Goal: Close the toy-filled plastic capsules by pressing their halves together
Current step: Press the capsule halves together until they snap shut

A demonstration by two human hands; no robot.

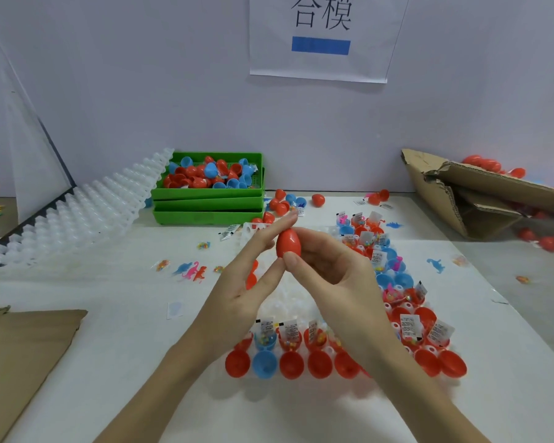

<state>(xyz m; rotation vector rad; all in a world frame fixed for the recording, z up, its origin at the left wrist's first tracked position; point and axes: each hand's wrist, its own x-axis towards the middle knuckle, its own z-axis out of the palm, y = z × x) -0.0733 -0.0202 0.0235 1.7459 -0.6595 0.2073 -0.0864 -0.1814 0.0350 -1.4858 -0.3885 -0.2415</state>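
A closed red egg-shaped capsule [288, 243] is held upright above the middle of the table. My right hand [330, 270] grips it with thumb below and fingers curled behind. My left hand [253, 270] touches its left side with straight fingers, the thumb tip near its base. Below my hands lies a white holder tray [285, 298] with rows of open red and blue capsule halves [291, 364]; several hold small toy packets [290, 330] with printed labels.
Stacked green bins [208, 199] full of red and blue halves stand at the back left, beside white moulded trays [87, 209]. A torn cardboard box [480, 193] lies at the right, a cardboard sheet [23, 356] at the front left. Loose toy dinosaurs [192, 270] are scattered about.
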